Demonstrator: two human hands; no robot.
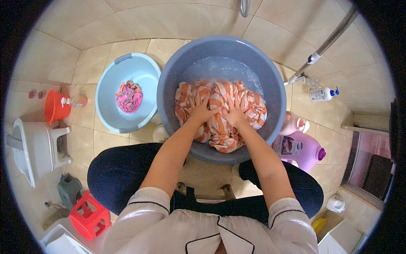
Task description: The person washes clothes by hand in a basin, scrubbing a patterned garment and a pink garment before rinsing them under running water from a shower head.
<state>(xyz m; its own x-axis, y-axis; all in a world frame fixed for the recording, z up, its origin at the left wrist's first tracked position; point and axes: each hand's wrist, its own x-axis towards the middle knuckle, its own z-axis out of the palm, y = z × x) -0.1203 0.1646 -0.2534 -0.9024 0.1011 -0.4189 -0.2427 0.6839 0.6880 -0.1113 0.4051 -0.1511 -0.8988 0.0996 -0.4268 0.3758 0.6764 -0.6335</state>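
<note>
A large grey-blue tub (169,84) stands on the floor before me, with some water (220,67) in its far part. Bunched up inside lies an orange-and-white checked cloth (223,127), its folds filling the near half. My left hand (202,109) presses down on the cloth's left side, fingers spread. On the right of it, my right hand (234,111) also lies on the cloth with its fingers stretched out. Both palms are turned down, and the hands are slightly apart. Neither hand is wrapped round any fabric.
A light-blue basin (111,110) holding a pink patterned cloth (129,98) stands left of the tub. Right are a purple jug (302,150), a pink bottle (292,123) and a white pump bottle (321,94). A red bucket (57,108), white stool (40,146) and red stool (89,216) stand left.
</note>
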